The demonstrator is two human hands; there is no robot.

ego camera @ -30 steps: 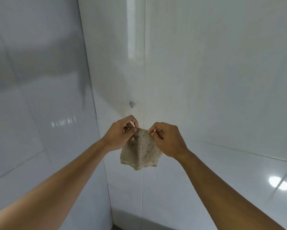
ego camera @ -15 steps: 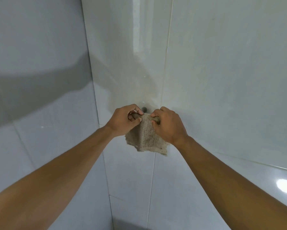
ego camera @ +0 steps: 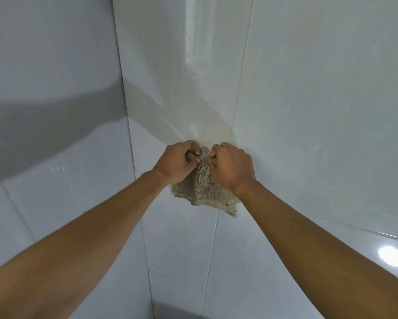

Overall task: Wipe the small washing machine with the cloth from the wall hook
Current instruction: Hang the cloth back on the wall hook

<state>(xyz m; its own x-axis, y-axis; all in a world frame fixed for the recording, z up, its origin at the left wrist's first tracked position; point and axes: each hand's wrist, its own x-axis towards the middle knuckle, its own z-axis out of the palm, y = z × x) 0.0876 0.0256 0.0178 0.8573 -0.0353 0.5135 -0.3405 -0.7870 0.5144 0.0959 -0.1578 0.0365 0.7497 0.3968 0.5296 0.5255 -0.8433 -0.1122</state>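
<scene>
A corner of glossy white tiled wall (ego camera: 308, 88) fills the head view, with a small grey wall hook (ego camera: 204, 148) set just left of a vertical grout line. Directly below the hook, the left hand (ego camera: 177, 163) and right hand (ego camera: 231, 165) each pinch the top edge of the coarse beige cloth (ego camera: 205, 192), one on either side of the hook and about equally near it. The cloth's length hangs straight down from the hook against the tile, so I judge the coming move turns on that top edge and the hook just above it; the washing machine is not in view.
</scene>
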